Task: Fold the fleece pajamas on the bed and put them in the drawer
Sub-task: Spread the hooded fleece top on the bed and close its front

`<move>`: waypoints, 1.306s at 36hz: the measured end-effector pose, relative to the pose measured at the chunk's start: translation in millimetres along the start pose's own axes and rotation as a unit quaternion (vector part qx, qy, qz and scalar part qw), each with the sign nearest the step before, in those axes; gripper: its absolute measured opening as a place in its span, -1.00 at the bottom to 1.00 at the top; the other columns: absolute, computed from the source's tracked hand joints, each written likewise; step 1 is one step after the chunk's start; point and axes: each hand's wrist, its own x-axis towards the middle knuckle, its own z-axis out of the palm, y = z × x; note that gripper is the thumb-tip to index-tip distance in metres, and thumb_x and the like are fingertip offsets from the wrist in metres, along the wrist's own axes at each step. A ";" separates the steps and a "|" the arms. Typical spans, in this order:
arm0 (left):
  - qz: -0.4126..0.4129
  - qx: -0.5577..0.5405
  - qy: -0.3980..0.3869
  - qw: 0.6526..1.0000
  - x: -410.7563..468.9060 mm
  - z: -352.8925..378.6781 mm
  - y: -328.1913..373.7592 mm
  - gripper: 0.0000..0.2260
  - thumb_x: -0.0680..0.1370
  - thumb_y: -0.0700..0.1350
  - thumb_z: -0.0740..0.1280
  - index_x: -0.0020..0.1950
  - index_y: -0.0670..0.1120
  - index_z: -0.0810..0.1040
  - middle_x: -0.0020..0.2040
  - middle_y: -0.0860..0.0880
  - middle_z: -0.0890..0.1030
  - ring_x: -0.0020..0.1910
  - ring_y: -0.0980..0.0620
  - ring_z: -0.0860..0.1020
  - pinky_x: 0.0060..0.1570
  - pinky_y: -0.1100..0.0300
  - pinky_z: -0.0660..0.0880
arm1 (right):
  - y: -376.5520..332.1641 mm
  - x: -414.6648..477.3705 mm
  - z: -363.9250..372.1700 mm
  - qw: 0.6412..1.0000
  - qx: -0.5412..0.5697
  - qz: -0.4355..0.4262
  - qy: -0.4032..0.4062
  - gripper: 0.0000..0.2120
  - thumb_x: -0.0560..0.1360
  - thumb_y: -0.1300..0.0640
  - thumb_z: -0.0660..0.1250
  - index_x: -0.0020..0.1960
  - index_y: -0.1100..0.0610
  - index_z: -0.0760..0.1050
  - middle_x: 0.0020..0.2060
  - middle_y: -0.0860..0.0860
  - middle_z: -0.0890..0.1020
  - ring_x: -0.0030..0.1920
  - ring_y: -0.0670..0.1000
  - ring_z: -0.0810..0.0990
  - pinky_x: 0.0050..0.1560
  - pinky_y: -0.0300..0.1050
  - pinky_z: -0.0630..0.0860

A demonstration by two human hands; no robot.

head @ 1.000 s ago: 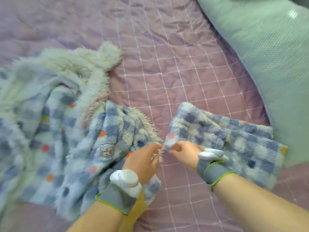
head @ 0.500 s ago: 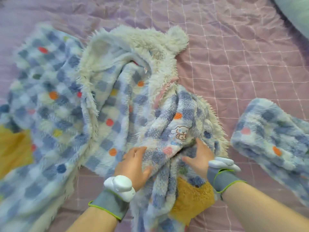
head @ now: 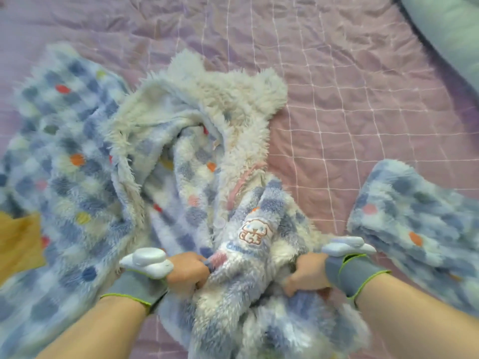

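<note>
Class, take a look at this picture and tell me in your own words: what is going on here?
A person is handling fleece pajamas on a lilac quilt. The left hand and right hand each grip the rumpled hooded top, either side of its cartoon patch. The top is not yet folded. A folded piece of the same checked fleece lies apart to the right. No drawer is in view.

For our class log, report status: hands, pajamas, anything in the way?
Left hand, right hand both grip the bunched pajama top. Folded piece lies apart, right side. Yellow cloth at far left.
</note>
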 end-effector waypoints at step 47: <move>0.217 -0.389 0.376 0.812 -227.0 -63.4 45.3 -0.79 0.37 -0.28 0.28 -0.15 0.01 0.59 -0.16 0.04 0.61 -0.10 0.04 0.55 -0.10 0.17 0.47 | -14.4 -215.0 -66.8 0.937 -0.018 -0.208 0.279 -0.72 0.46 0.17 0.26 -0.36 0.04 0.23 -0.32 0.00 0.42 -0.11 0.13 0.47 -0.20 -0.16 0.32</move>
